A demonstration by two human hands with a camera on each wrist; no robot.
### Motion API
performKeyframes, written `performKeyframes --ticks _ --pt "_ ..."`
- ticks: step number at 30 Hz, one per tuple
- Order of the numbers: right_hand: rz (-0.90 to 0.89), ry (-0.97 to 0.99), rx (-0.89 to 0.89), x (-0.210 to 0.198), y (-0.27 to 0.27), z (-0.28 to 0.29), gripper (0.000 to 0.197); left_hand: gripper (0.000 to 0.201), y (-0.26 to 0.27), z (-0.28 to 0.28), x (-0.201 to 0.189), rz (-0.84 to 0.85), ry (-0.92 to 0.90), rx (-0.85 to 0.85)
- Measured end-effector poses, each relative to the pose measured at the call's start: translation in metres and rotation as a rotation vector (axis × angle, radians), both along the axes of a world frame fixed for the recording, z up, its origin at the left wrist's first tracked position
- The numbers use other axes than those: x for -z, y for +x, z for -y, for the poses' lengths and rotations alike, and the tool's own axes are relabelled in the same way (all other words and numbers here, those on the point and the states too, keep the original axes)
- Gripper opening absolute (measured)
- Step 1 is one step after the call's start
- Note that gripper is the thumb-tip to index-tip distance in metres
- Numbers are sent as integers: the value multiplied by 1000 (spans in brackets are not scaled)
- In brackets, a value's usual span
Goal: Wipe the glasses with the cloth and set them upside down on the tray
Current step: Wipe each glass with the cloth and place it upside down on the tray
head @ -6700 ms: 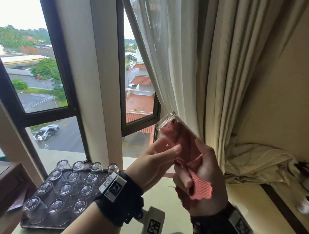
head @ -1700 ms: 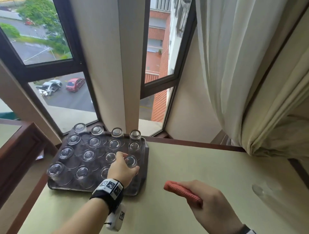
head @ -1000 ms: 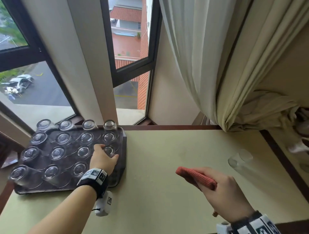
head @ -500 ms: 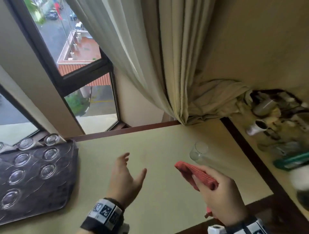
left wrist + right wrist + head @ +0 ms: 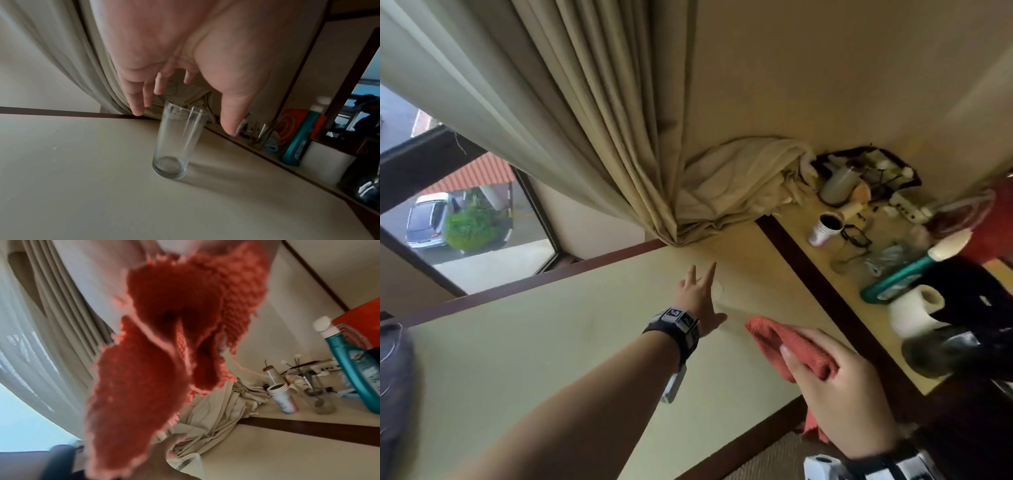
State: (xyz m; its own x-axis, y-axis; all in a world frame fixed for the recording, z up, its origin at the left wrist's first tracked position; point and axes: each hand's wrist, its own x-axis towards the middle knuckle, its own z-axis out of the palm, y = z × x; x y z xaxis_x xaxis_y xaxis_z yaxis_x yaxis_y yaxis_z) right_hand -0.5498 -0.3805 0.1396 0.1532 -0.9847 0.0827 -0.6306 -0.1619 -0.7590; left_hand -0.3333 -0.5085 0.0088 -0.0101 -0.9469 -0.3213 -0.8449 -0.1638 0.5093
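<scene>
A tall clear glass (image 5: 176, 142) stands upright on the pale table (image 5: 551, 342), near the curtain. My left hand (image 5: 183, 120) hovers over its rim, the fingers (image 5: 135, 107) spread on one side and the thumb on the other. It holds nothing, and I see no contact with the glass. From the head view the left hand (image 5: 717, 291) hides most of the glass (image 5: 719, 291). My right hand (image 5: 822, 373) grips a bunched red cloth (image 5: 791, 346) just right of the glass. The cloth (image 5: 154, 353) fills the right wrist view. A dark blurred tray edge (image 5: 393, 377) shows at far left.
A bundled curtain (image 5: 722, 192) lies on the table's far corner. Beyond a dark wooden strip (image 5: 825, 291), a side counter holds a paper cup (image 5: 825, 228), spectacles (image 5: 856, 236), a teal bottle (image 5: 893, 284), a paper roll (image 5: 914, 308) and a dark object (image 5: 955, 349).
My left hand has left the glasses on the tray and moved right, over the upright glass. The head view swung right with it. My right hand still grips the cloth.
</scene>
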Motion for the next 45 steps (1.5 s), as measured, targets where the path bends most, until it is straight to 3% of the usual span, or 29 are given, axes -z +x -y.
performKeyframes --ticks 3,7,11,14,19,22,24,30,32,34,37,40,45 --pt "3 1 5 -1 -10 -2 29 111 -10 19 17 54 36 -2" --pt "20 24 24 -1 -14 -3 28 73 -11 23 32 10 -33 -94" --pt "24 22 23 2 -8 1 28 72 -3 -1 26 -133 -61 -203" --pt "30 22 13 5 8 4 29 74 17 -38 8 -381 -94 -387" --pt "86 54 -16 4 58 12 35 89 73 -107 -38 -1115 -150 -769" --pt "173 25 -21 -9 103 19 35 77 106 -139 -79 -1403 -184 -836" --pt "249 -27 -39 -23 139 21 37 61 126 -153 -107 -1495 -217 -841" --pt "487 -178 -262 -78 256 4 54 64 170 -179 -188 -1439 -389 -758" --pt "526 -217 -394 -89 289 -13 59 57 185 -187 -202 -1373 -467 -748" --pt "519 -218 -528 -95 314 -33 64 64 203 -196 -213 -1306 -511 -767" --pt "497 -264 -730 -93 336 -54 63 76 236 -213 -235 -1275 -592 -829" --pt "504 -276 -776 -90 351 -69 69 63 261 -230 -260 -1231 -639 -848" --pt "677 -238 -819 -97 369 -72 70 58 269 -253 -273 -1132 -621 -682"
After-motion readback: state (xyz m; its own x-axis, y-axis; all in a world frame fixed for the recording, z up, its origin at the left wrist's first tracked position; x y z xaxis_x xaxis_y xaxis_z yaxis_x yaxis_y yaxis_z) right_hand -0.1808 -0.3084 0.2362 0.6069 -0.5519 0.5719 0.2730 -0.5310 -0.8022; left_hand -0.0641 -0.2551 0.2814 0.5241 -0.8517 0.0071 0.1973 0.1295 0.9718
